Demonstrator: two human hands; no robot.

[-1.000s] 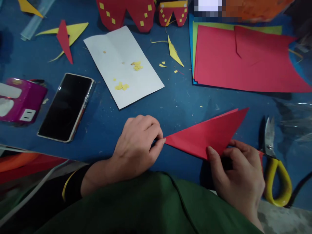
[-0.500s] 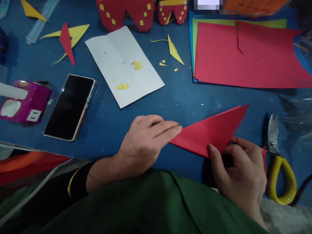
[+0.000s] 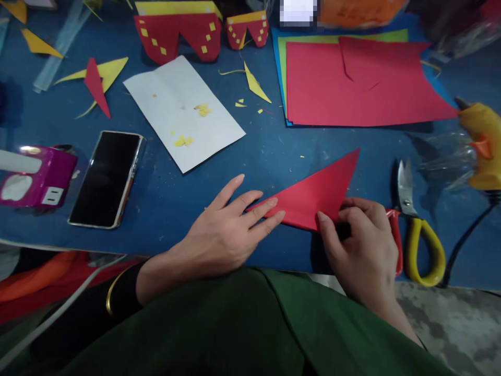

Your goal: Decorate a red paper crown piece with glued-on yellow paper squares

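Note:
A folded piece of red paper (image 3: 309, 190), shaped like a pointed triangle, lies near the front edge of the blue table (image 3: 270, 156). My left hand (image 3: 230, 227) has its fingers spread, two of them resting flat on the paper's left tip. With thumb on top and fingers beneath, my right hand (image 3: 360, 235) pinches the lower right edge of the paper. Just right of that hand lie scissors (image 3: 407, 203) with one red and one yellow handle. The right fingertips are partly hidden.
Stacked coloured paper (image 3: 371, 89) lies at the back right, with a yellow glue gun (image 3: 483, 141) beside it. White paper (image 3: 183, 115) carries yellow scraps. A phone (image 3: 107, 180) and purple socket block (image 3: 43, 175) are left. Red-and-yellow paper pieces (image 3: 178, 36) stand behind.
My left fingers have spread and flattened onto the paper's left tip. My right hand keeps its pinch. The view has shifted right, bringing the glue gun into sight.

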